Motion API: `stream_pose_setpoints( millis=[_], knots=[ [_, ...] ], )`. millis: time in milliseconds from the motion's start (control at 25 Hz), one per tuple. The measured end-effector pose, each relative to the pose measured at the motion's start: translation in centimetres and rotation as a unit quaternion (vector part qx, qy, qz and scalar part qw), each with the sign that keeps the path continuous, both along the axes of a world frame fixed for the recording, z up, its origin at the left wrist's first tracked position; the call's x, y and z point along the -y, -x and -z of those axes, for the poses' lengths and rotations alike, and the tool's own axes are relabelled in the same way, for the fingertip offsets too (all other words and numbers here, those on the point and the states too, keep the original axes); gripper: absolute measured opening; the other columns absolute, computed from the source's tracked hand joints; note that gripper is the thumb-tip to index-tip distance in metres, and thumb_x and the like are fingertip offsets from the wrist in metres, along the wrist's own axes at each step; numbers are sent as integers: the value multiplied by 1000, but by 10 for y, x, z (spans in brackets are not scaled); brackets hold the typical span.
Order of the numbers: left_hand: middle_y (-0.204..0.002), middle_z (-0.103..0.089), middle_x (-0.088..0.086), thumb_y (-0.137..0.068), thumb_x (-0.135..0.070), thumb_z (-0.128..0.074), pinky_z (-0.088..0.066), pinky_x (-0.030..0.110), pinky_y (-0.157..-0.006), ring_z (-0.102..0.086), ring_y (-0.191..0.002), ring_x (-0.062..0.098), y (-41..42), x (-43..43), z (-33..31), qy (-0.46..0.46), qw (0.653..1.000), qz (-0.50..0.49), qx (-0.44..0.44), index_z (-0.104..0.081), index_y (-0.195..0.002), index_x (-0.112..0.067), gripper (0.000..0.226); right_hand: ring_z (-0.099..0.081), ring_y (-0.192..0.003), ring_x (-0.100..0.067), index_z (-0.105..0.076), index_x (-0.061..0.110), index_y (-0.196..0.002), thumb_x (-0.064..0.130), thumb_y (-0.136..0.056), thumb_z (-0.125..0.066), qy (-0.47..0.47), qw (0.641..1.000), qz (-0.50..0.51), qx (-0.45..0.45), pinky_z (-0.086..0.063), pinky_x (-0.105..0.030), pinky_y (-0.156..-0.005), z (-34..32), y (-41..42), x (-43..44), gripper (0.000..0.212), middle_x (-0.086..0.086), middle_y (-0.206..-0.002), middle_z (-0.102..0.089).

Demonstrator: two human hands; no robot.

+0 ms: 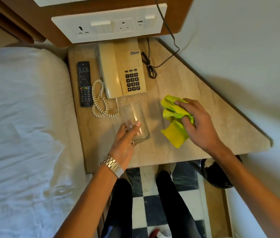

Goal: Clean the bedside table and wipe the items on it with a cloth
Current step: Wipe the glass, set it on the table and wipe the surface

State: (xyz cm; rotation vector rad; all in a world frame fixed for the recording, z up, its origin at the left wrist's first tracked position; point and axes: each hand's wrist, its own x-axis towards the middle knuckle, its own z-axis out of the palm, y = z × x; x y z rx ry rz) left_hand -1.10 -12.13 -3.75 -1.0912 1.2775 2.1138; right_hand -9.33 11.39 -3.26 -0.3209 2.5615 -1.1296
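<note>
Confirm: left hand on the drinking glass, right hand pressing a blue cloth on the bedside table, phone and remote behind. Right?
One error: the cloth is yellow-green, not blue, per the head view. The rest holds: left hand on the drinking glass, right hand pressing the cloth on the bedside table, phone and remote behind.

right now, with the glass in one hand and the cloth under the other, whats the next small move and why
Probably lift the yellow cloth to the glass and wipe it. The left hand already grips the glass near its base, tilted above the table, while the right hand presses the bunched cloth on the marble beside it, so the two only need to meet.
</note>
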Motion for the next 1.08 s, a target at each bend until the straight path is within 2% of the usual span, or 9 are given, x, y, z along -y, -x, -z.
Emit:
stream_pose_setpoints(
  millis=[160, 280, 360, 520, 600, 680, 760, 960, 1080],
  knots=[
    [-118, -68, 17, -84, -30, -74, -54, 47, -97, -65, -107, 28, 24, 6, 3, -26, 999, 11, -40, -58, -126, -2, 53, -49, -130, -29, -57, 11, -142, 3, -95, -57, 37, 990, -124, 59, -40, -39, -111, -16, -14, 39, 48, -14, -144, -50],
    [-116, -70, 13, -80, -27, -73, -61, 38, -83, -67, -110, 27, 25, 26, 7, -28, 999, -26, -9, -66, -114, -6, 40, -53, -130, -29, -63, 9, -135, -9, -91, -61, -16, 961, -249, 119, -42, -50, -110, -25, -7, 9, 48, -14, -140, -56],
    [-115, -72, 11, -81, -25, -74, -61, 36, -81, -68, -110, 26, 23, 38, 12, -44, 999, -27, -11, -69, -110, -10, 33, -56, -126, -27, -65, 9, -133, -11, -90, -61, -18, 972, -210, 104, -45, -48, -107, -33, 10, -5, 48, -12, -136, -58],
    [-112, -71, 12, -70, -21, -84, -60, 38, -89, -68, -107, 28, 26, 28, 16, -45, 997, 48, -49, -63, -113, -2, 52, -52, -129, -18, -60, 11, -139, -2, -92, -58, 104, 989, -98, 51, -43, -28, -107, -35, 41, 55, 49, -7, -138, -53],
    [-118, -70, 17, -75, -18, -81, -58, 44, -94, -67, -111, 32, 22, 26, 16, -67, 995, 40, -58, -62, -116, -1, 49, -48, -135, -24, -55, 13, -144, 0, -94, -58, 93, 982, -141, 89, -40, -34, -113, -24, 23, 61, 52, -12, -144, -50],
    [-121, -70, 16, -79, -13, -76, -59, 45, -93, -66, -116, 36, 11, 38, 17, -56, 998, 3, -38, -63, -117, -4, 41, -44, -138, -27, -55, 20, -144, 3, -96, -59, -1, 960, -246, 136, -36, -39, -116, -12, -12, 22, 51, -9, -152, -46],
    [-118, -73, 9, -71, -10, -79, -61, 38, -87, -65, -119, 34, -8, 60, 20, 20, 998, -53, -9, -65, -115, -12, 46, -44, -138, -28, -55, 29, -140, 6, -98, -58, -90, 928, -303, 198, -36, -42, -115, -3, -52, -27, 49, -1, -152, -45],
    [-115, -63, 0, -64, 5, -90, -56, 45, -90, -62, -113, 28, -50, 104, 42, 354, 935, -24, -21, -56, -113, -22, 65, -55, -121, -31, -55, 36, -135, 14, -92, -53, -51, 978, -113, 167, -42, -39, -101, 19, -88, -46, 49, 6, -139, -52],
    [-123, -61, 4, -64, -1, -92, -55, 47, -96, -61, -117, 29, -58, 114, 51, 392, 919, -44, 31, -53, -126, -8, 73, -56, -119, -32, -59, 27, -136, 12, -86, -54, -58, 984, -104, 131, -43, -40, -99, 34, -87, -17, 52, -2, -139, -55]
  ],
)
